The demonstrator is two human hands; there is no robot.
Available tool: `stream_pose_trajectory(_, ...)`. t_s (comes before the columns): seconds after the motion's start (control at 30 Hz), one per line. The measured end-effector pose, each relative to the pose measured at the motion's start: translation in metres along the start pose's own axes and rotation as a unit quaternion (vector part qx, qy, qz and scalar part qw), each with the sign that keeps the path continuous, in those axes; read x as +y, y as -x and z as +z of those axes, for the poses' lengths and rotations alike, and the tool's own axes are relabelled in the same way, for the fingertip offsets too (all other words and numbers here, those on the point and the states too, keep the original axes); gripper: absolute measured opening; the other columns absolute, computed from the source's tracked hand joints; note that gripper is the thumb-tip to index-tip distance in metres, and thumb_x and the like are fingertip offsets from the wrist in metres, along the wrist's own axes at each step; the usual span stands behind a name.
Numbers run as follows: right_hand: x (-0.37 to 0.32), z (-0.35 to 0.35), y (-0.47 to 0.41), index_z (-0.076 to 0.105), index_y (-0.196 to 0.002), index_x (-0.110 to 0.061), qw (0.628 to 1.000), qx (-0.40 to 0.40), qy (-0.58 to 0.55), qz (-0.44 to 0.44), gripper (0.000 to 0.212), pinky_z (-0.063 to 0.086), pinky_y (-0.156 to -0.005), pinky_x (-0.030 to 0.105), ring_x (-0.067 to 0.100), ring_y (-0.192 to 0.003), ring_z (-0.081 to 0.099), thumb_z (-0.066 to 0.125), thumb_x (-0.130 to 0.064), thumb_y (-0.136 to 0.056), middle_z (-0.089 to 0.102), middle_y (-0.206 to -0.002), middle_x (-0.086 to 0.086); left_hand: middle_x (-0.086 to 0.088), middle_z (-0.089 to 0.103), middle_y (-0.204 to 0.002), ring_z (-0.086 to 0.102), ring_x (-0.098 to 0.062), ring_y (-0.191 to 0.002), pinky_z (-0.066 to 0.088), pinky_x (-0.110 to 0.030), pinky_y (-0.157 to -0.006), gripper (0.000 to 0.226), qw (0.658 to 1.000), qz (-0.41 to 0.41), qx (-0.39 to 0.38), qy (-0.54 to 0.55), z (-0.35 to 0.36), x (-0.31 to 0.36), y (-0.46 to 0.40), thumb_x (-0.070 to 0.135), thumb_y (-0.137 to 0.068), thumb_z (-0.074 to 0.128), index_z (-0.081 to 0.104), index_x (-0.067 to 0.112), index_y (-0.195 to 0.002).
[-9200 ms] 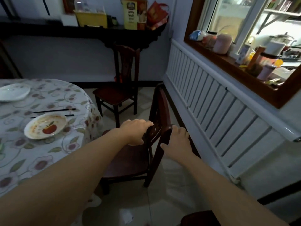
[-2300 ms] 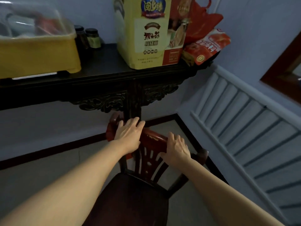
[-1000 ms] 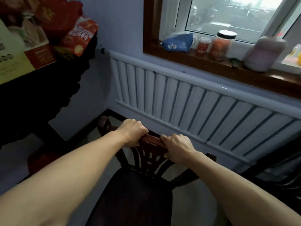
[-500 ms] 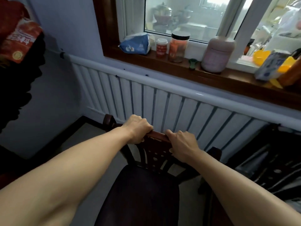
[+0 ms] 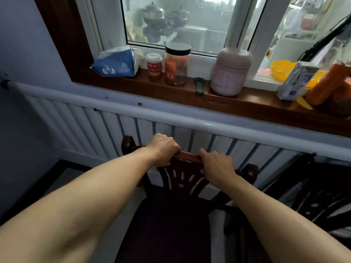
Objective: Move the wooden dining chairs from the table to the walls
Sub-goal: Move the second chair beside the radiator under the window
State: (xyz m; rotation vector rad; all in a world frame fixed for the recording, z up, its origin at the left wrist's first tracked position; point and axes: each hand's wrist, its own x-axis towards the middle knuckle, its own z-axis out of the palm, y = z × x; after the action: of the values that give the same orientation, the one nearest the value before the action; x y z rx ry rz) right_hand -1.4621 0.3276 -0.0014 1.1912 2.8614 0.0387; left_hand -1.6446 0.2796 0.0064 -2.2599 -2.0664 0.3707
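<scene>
Under the window | chair point(image 5: 171, 215) now swung from the far-left corner to face the radiator point(image 5: 98, 130) | left hand point(image 5: 164, 149), right hand point(image 5: 216, 167) closed on top rail | seemingly almost placed

Chairs: two. One dark wooden chair point(image 5: 176, 221) at 6 o'clock, a second chair point(image 5: 321, 198) partly in view at 4 o'clock. Hands: two, left hand point(image 5: 164, 151) and right hand point(image 5: 218, 166), both near centre. Radiator point(image 5: 95, 128): one, running from 9 o'clock to 3 o'clock. Window sill point(image 5: 237, 103) items, 12 o'clock band: one blue packet point(image 5: 115, 63), one small red-labelled bottle point(image 5: 154, 67), one black-lidded jar point(image 5: 177, 63), one pink lidded pot point(image 5: 230, 72), one small green tool point(image 5: 198, 85), one white carton point(image 5: 296, 80).
</scene>
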Motion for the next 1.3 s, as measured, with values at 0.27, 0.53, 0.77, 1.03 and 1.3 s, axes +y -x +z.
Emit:
stream_pose_trajectory(0.27, 0.021, 0.006, -0.071, 0.041, -0.124, -0.018, 0.998, -0.034, 0.031, 0.033, 0.034, 0.036, -0.058, 0.034, 0.032, -0.087, 0.063, 0.053, -0.018, -0.092, 0.064, -0.099, 0.009, -0.003, 0.068, -0.097, 0.065, -0.028, -0.086, 0.037, -0.032, -0.058, 0.020, 1.000, -0.006, 0.000, 0.008, 0.022, -0.037, -0.069, 0.031, -0.079, 0.067, 0.064, 0.022, -0.096)
stream_pose_trajectory(0.53, 0.039, 0.024, -0.102, 0.039, -0.130, -0.014, 0.998, -0.035, -0.001, 0.058, 0.039, 0.038, -0.057, 0.036, 0.033, -0.088, 0.063, 0.052, -0.013, -0.093, 0.065, -0.104, 0.013, -0.005, 0.066, -0.107, 0.061, -0.027, -0.099, 0.042, -0.034, -0.064, 0.024, 0.994, -0.057, 0.057, 0.079, 0.039, -0.040, -0.099, 0.020, -0.078, 0.073, 0.066, 0.014, -0.100)
stream_pose_trajectory(0.77, 0.050, 0.041, -0.109, 0.027, -0.139, -0.008, 0.996, -0.036, -0.014, 0.081, 0.049, 0.037, -0.056, 0.034, 0.033, -0.086, 0.063, 0.049, -0.011, -0.096, 0.063, -0.107, 0.017, -0.010, 0.062, -0.120, 0.058, -0.030, -0.110, 0.040, -0.034, -0.065, 0.035, 0.989, -0.105, 0.075, 0.076, 0.044, -0.030, -0.110, 0.007, -0.087, 0.056, 0.056, 0.010, -0.122)
stream_pose_trajectory(1.03, 0.055, 0.052, -0.106, 0.031, -0.136, -0.001, 0.995, -0.035, -0.055, 0.081, 0.045, 0.043, -0.081, 0.041, 0.037, -0.108, 0.054, 0.046, -0.007, -0.094, 0.051, -0.129, 0.021, -0.012, 0.059, -0.124, 0.058, -0.030, -0.109, 0.048, -0.040, -0.072, 0.036, 0.978, -0.132, 0.086, 0.133, 0.048, -0.022, -0.105, 0.006, -0.094, 0.041, 0.048, 0.011, -0.129)
stream_pose_trajectory(1.3, 0.052, 0.047, -0.088, 0.022, -0.141, -0.007, 0.990, -0.093, -0.066, 0.081, 0.070, 0.033, -0.104, 0.048, 0.037, -0.126, 0.036, 0.062, -0.018, -0.085, 0.033, -0.142, 0.019, -0.013, 0.036, -0.145, 0.033, -0.030, -0.133, 0.048, -0.044, -0.085, 0.069, 0.968, -0.163, 0.041, 0.184, 0.051, -0.008, -0.088, 0.007, -0.084, 0.059, 0.026, 0.014, -0.144)
